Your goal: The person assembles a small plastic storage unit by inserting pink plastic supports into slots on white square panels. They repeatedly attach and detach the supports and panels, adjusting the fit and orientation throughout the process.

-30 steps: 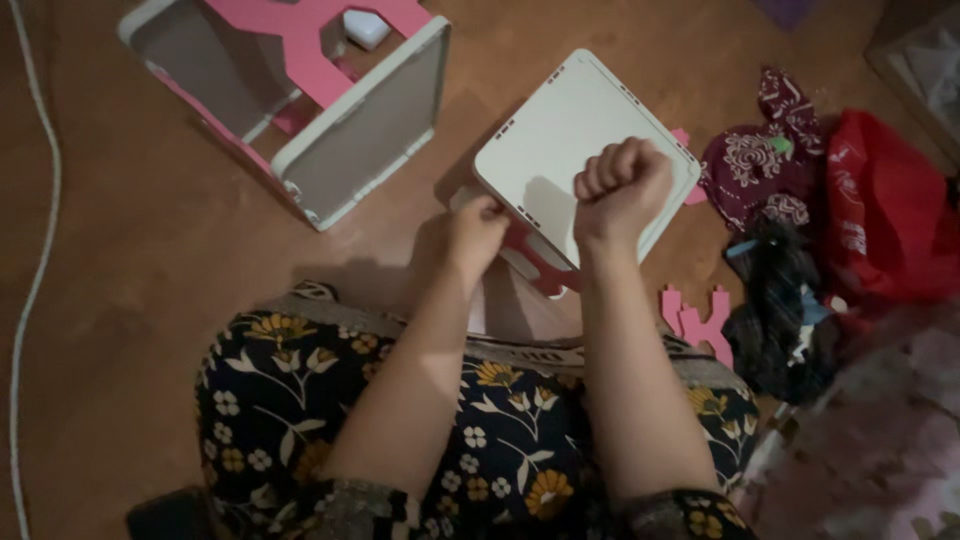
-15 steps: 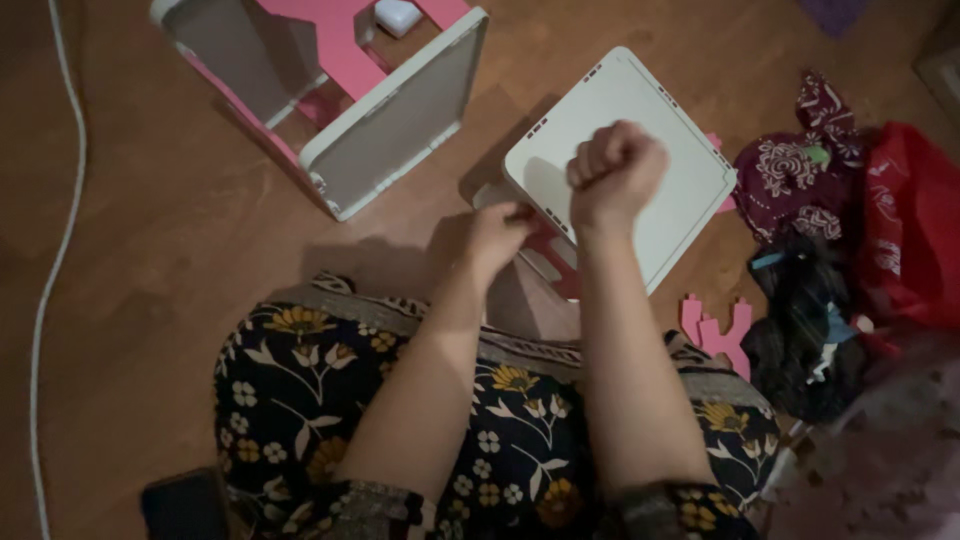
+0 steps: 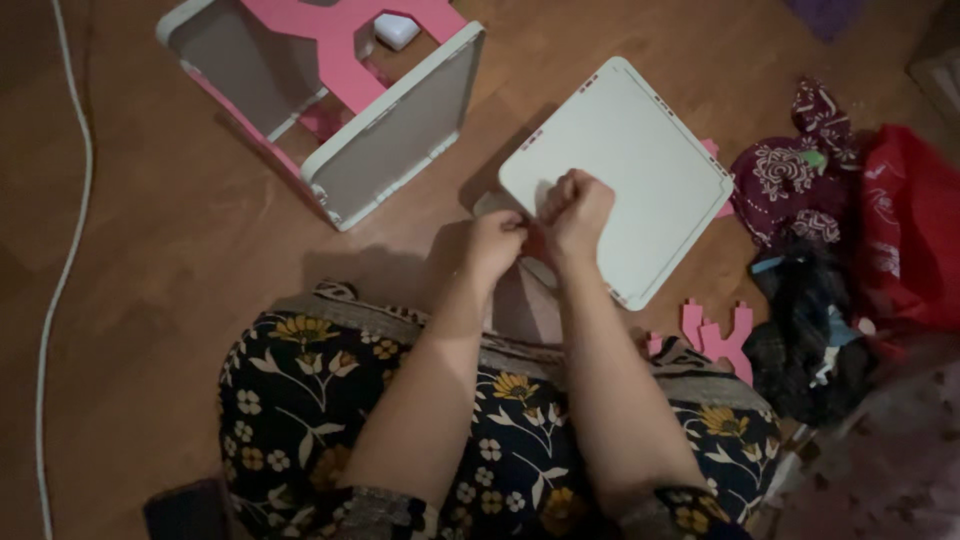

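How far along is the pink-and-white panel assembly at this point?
Done: one unit of white panels joined by pink connectors lies on the floor at upper left. In hand: the right hand, a fist, presses on the near corner of a white square panel, while the left hand pinches at its edge, by a pink piece. Left: loose pink connectors lie unused at right.

right fist (image 3: 578,212) down on white panel (image 3: 640,160)

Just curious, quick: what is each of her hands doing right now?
Left hand: fingers closed, pinching at the near edge of the square white plastic panel.
Right hand: closed fist, resting on that panel.
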